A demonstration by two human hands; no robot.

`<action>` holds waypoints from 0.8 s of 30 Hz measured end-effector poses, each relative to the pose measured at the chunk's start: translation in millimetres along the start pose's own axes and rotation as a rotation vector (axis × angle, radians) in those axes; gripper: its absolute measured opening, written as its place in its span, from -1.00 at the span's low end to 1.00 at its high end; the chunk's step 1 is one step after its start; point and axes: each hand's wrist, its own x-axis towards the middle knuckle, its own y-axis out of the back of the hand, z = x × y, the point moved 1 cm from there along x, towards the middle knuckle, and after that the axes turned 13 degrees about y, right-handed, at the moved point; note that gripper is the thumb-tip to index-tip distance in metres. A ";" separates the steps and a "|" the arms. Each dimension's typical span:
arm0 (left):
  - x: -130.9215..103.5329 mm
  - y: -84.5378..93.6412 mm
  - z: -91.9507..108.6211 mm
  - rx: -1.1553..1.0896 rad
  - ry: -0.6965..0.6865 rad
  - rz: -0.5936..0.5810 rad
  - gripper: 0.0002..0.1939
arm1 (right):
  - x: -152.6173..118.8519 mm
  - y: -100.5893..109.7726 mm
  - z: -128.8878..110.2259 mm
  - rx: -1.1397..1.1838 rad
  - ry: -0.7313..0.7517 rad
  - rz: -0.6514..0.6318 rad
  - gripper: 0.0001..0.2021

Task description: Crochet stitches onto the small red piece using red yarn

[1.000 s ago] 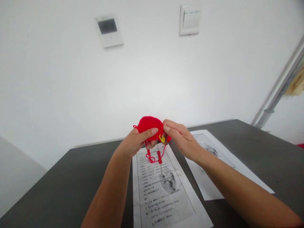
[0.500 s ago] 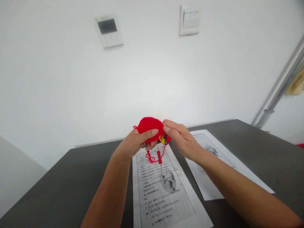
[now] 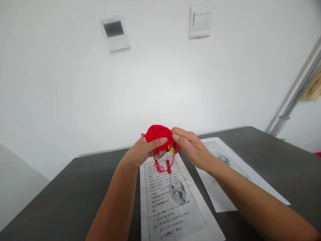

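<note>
A rounded red crochet piece (image 3: 158, 133) is held up over the table between both hands. My left hand (image 3: 144, 150) is closed on its left side, thumb across the front and fingers behind. My right hand (image 3: 188, 142) pinches its right edge, fingertips partly hidden. A yellow stitch marker (image 3: 171, 149) hangs from the lower right edge. Red yarn (image 3: 159, 166) trails below in a loose tangle. Beneath the piece lies a crochet hook (image 3: 169, 166) with a red handle and thin metal shaft, on a printed sheet (image 3: 165, 207).
A second printed sheet (image 3: 215, 190) lies to the right, partly under my right forearm. The dark table (image 3: 82, 187) meets a white wall (image 3: 160, 73) that carries a control panel (image 3: 115, 33) and a switch plate (image 3: 200, 21). A grey pipe (image 3: 296, 97) runs at the right.
Both hands keep the same hold on the red crochet piece. The piece sits very slightly lower in view; the hook and sheets look unmoved.
</note>
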 end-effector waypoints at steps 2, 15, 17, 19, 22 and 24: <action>0.3 0.8 -0.9 0.005 -0.001 -0.006 -0.55 | 0.4 0.2 0.4 0.000 -0.003 -0.005 -0.72; 1.1 3.1 -1.4 0.021 0.005 -0.039 -0.53 | 1.2 0.1 -0.5 0.007 -0.011 -0.019 -0.71; 0.6 2.7 -0.8 0.026 0.006 -0.047 -0.51 | 0.9 0.3 -0.5 0.008 -0.011 -0.023 -0.71; -0.1 2.1 -0.2 0.030 0.010 -0.050 -0.49 | 0.6 0.6 -0.3 0.010 -0.013 -0.021 -0.71; -0.9 1.7 0.1 0.035 0.023 -0.036 -0.47 | 0.4 1.5 -0.6 0.007 -0.017 -0.006 -0.73; -0.9 1.9 -0.3 0.036 0.032 -0.023 -0.46 | 0.7 1.9 -1.1 0.009 -0.021 -0.006 -0.74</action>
